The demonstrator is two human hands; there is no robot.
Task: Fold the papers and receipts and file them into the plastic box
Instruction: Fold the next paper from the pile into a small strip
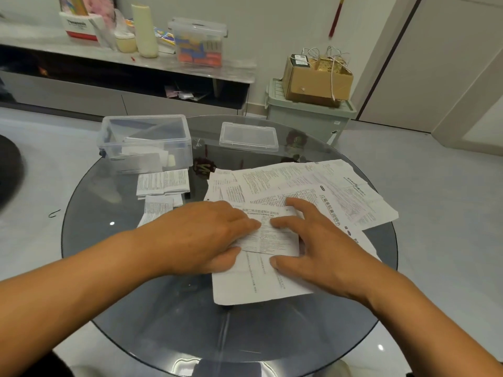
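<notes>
A printed leaflet (261,278) lies on the round glass table (168,317) with its far part folded over toward me. My left hand (201,238) presses flat on the fold's left side. My right hand (313,240) presses with spread fingers on its right side. Behind it spreads a pile of unfolded printed sheets (326,186). A few folded papers (162,183) sit to the left. The clear plastic box (144,140) stands open at the far left with folded papers inside. Its lid (249,136) lies apart at the far middle.
A shelf unit along the wall carries a lidded clear tub (198,42) and bottles. A green storage bin (307,115) with a cardboard box (315,77) on top stands on the floor behind the table. Pale tiled floor surrounds the table.
</notes>
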